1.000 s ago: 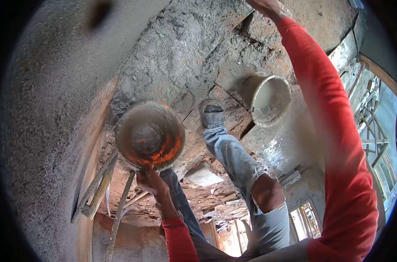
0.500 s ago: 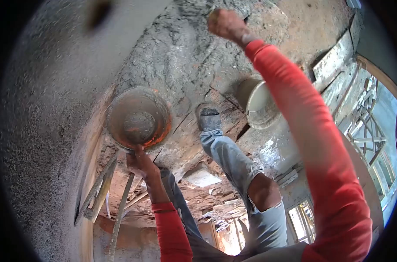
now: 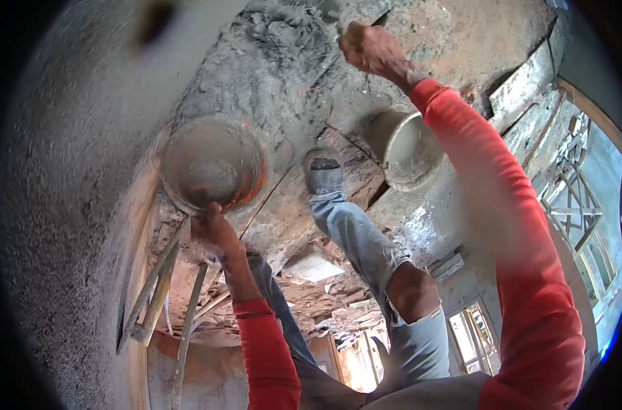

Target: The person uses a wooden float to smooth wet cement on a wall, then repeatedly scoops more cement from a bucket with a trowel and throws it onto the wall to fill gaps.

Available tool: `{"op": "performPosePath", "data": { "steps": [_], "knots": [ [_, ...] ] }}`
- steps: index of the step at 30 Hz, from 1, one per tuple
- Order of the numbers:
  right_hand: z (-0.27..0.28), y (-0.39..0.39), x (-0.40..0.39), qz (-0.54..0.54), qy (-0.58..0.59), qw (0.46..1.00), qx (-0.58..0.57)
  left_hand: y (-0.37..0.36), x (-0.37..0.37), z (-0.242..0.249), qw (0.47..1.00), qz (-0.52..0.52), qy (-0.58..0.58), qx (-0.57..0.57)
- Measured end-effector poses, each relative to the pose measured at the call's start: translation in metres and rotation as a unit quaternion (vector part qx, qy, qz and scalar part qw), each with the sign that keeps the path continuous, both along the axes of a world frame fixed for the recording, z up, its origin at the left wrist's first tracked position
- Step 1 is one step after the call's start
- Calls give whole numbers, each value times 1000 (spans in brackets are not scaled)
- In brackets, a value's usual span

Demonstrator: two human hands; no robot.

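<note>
My left hand (image 3: 215,236) grips the near rim of a round orange pan (image 3: 212,164) smeared with grey mortar, a lump of mortar lying in its middle. The pan is held beside the rough plastered wall (image 3: 65,205). My right hand (image 3: 372,48), in a red sleeve, is raised at the top of the view, its fist closed around what looks like a trowel handle. A grey blade (image 3: 327,9) shows just above it against a heap of wet mortar (image 3: 270,48) on the boards.
A grey bucket (image 3: 410,150) stands on the mortar-caked planks (image 3: 352,184) by my shoe (image 3: 322,174). My jeans leg has a torn knee (image 3: 413,290). Wooden scaffold poles (image 3: 160,287) drop away below. A window grille (image 3: 577,205) is at the right.
The pan has moved up and to the left, closer to the wall. My right hand came in from the top edge, swung left, then settled over the mortar heap.
</note>
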State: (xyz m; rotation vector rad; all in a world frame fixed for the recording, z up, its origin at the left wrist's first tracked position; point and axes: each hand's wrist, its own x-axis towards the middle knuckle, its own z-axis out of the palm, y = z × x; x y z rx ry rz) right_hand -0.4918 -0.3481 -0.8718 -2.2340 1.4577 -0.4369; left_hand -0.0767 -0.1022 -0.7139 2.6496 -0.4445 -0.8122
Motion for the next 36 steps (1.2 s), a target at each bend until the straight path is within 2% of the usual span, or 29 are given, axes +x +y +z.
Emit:
{"op": "performPosePath", "data": {
  "steps": [1,3,4,5,6,7,8,9,11,13,15,16,19,22,26,27,29,31,34,36],
  "knots": [
    [2,-12,11,-87,13,995,43,2,-2,-7,999,14,15,-41],
    [-23,-46,8,-119,105,986,51,1,4,-15,996,21,23,-82],
    [15,-53,35,-156,129,960,195,4,8,-15,997,17,20,-74],
    [35,-45,65,-132,155,949,240,5,7,-16,997,17,21,-75],
    [14,-28,80,-76,155,975,142,-1,8,-10,1000,5,25,9],
    [13,-6,92,-18,156,986,49,-5,0,-4,1000,5,11,12],
    [16,-3,86,36,183,977,102,-10,-6,3,1000,-3,-2,19],
    [21,-3,80,19,176,974,141,-16,-9,3,1000,-8,-21,15],
    [30,1,71,-4,150,963,223,-15,-3,9,999,-10,-52,-12],
    [29,7,49,-151,36,960,232,-16,-8,3,998,-5,-52,-27],
    [-2,19,17,-268,-91,917,282,-11,-4,9,999,-3,-46,-5],
    [-32,27,5,-261,-113,901,327,-8,-2,5,999,4,-44,-2],
    [-28,47,77,-166,-108,907,372,-8,-8,-2,998,3,-58,-12],
    [-26,57,129,-123,-150,890,412,-14,-18,-7,999,32,13,-10],
    [-65,84,142,-63,-243,931,265,-28,-32,-12,999,33,-14,-14],
    [-67,98,147,-70,-188,940,278,-29,-31,-9,999,44,-18,5],
    [-34,118,161,-87,-66,951,290,-37,-39,-6,997,62,-14,34],
    [28,131,175,83,99,979,160,-42,-43,-4,998,66,12,18],
    [66,123,170,86,51,947,305,-30,-38,-10,996,71,28,-55],
    [49,93,141,-63,163,967,186,-19,-31,-18,991,66,19,-115]
  ]
}}
